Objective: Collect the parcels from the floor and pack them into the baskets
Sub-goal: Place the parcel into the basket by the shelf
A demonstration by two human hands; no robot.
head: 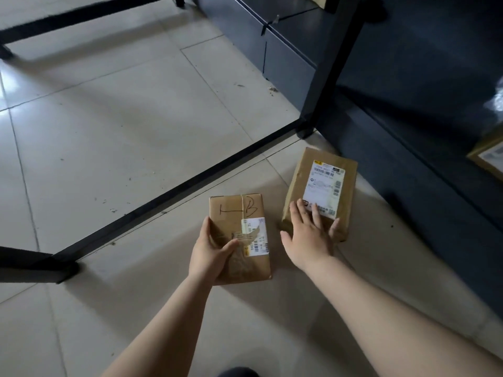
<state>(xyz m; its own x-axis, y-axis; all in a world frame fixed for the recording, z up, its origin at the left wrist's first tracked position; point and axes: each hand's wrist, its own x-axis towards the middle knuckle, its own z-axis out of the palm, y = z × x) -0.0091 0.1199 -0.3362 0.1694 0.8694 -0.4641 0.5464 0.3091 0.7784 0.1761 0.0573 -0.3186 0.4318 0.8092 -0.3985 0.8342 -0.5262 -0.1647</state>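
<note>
- The step looks like picking up parcels from the floor (114,126).
- The left hand (209,254) has its grip wrapped around the marked parcel (239,235).
- The right hand (310,235) lies flat, fingers spread, on the second parcel (321,186), just right of the marked parcel.
- Next, those fingers likely need to curl around its edge.
- No basket is plainly in view.

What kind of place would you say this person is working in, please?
Probably a parcel sorting or storage room. Taped cardboard parcels with shipping labels lie on a dusty tiled floor, beside black metal rack legs and dark bins, one holding another labelled parcel.
</note>
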